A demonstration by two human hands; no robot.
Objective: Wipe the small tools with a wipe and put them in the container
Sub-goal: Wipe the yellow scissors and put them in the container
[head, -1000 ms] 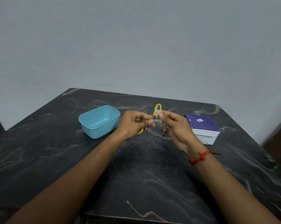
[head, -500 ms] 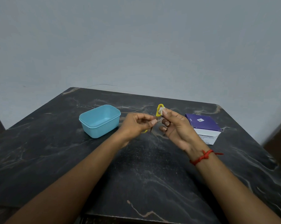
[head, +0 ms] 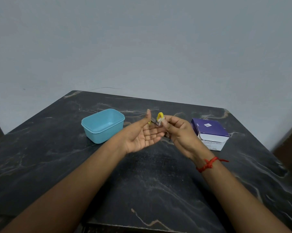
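Blue container (head: pixel 100 132), purple box (head: pixel 209 130), left hand (head: pixel 141 137) before yellow scissors (head: pixel 159 116)

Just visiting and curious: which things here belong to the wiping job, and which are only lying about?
In the job: yellow tool and wipe, both pinched in the right hand; open left hand; blue container.
Lying about: purple box, perhaps the wipes' pack; red wrist thread; table.

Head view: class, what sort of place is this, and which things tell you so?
Probably a plain room at home, not a workshop: a dark marble table against a bare grey wall, with a blue container and a purple box on it.
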